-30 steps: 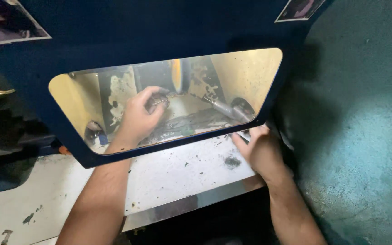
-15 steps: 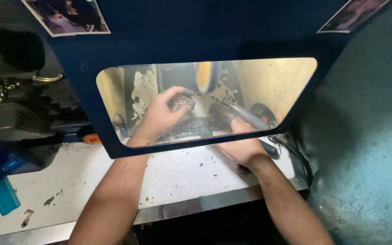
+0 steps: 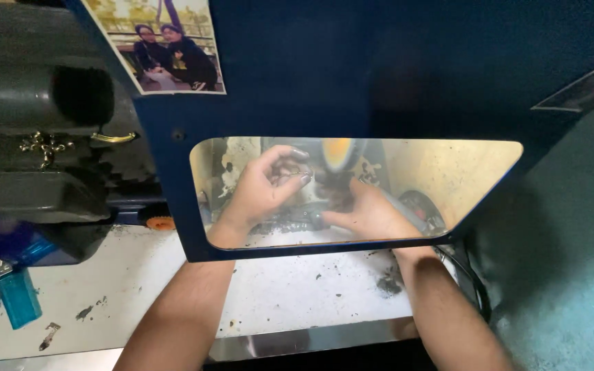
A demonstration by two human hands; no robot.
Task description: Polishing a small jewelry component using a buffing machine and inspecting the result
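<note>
Both of my hands reach behind a dark blue shield [image 3: 173, 199] and show through its clear window [image 3: 448, 178]. My left hand [image 3: 262, 192] is raised, its fingertips pinched on a small thin metal piece [image 3: 290, 172] just left of an orange-yellow wheel [image 3: 338, 154]. My right hand [image 3: 369, 214] lies lower, its fingers pointing left at a dark part [image 3: 333, 196] under the wheel. Whether it grips that part is hidden. Both forearms cross the white stained bench [image 3: 297, 295].
A grey machine [image 3: 42, 137] with a brass handle stands at the left, with an orange knob [image 3: 161, 223] near it. A blue plastic item [image 3: 16, 299] lies on the bench's left. A photo [image 3: 166, 45] is stuck on the shield. A black cable [image 3: 472, 288] runs at the right.
My right hand has moved from the window's lower right edge to behind the window, beside the wheel. My left hand stayed near the wheel. The view has shifted left.
</note>
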